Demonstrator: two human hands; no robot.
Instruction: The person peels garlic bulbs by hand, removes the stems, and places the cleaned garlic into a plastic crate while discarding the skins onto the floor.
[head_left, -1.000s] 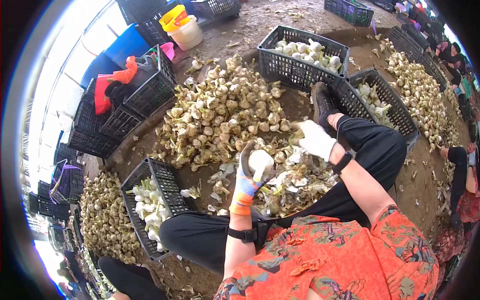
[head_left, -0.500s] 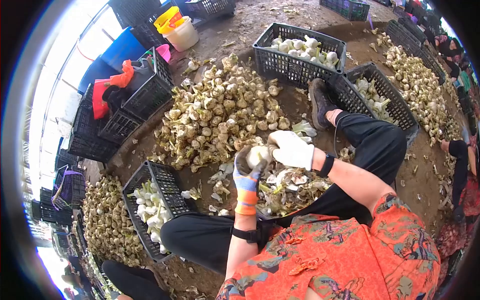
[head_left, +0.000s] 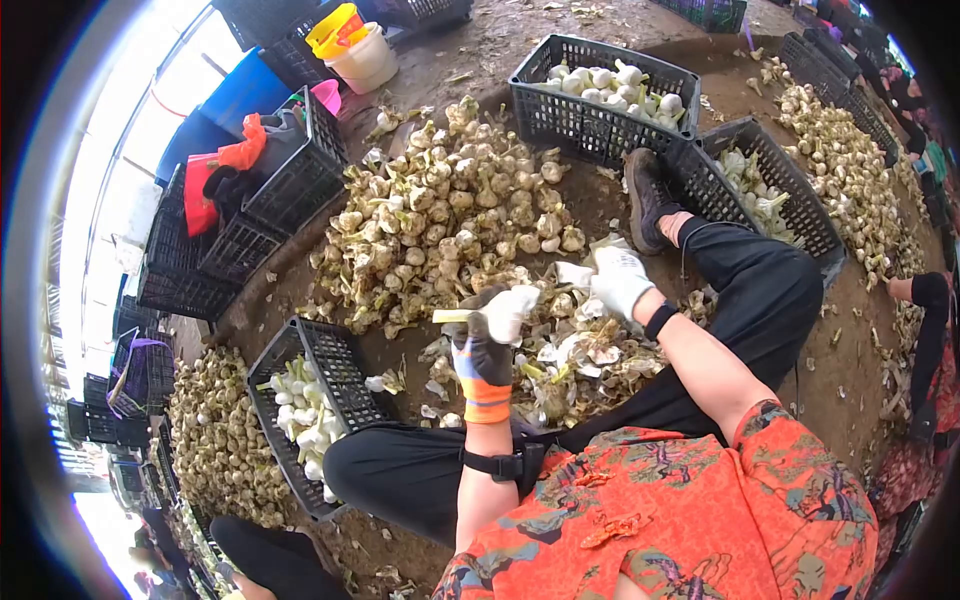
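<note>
My left hand, in a grey, blue and orange glove, is closed around a white garlic bulb. The bulb's pale cut stem sticks out to the left. My right hand, in a white glove, is apart from the bulb, to its right, over loose garlic skins. Its fingers point forward and look spread; whether a scrap of skin clings to them is hard to make out. Ahead of both hands lies a heap of unpeeled garlic.
Black crates of white garlic stand at left and ahead; another crate at right holds paler pieces. Stacked crates and a white bucket are at far left. More garlic heaps lie on both sides. Other people sit at the edges.
My hands have moved apart. The left has turned the bulb, so its stem shows to the left; the right has let go of the bulb and moved right.
</note>
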